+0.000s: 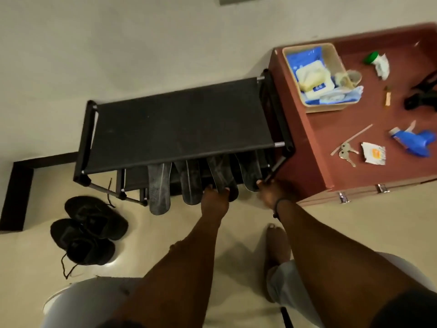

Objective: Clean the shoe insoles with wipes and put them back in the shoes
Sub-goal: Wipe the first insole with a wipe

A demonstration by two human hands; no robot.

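Rack: black, low, against the wall; fabric top bare. Four insoles lean in a row from under its front edge, toes out toward the floor.

Insole 1: leftmost, pale grey face, free of both hands.
Insole 2: next right, dark, free; just beside the left hand.
Insole 3: left hand at its lower end, fingers curled round the tip; reads as a grip.
Insole 4: rightmost. Right hand at its lower edge, beside the rack's corner post. Fingertips reach the insole, but whether they close on it or on the post cannot be told.

Shoes: one black laced pair on the floor, left of the rack, well apart from the insoles; laces loose. Whether any insole is inside cannot be seen. A second pair is not in view.

Cabinet: red-brown top, right of the rack. Holds a basket with a blue wipes pack, flap up, a wipe showing. Also on top: keys, blue sprayer, small printed packet, green-capped bottle.

Status, judged: all four insoles are out of the shoes and parked at the rack; none returned. No wipe in either hand. Whether the insoles are already wiped cannot be told; surfaces look dull, blurred. Left to do at the least: carry insoles to the shoes and seat them. Two insoles appear about to be lifted.
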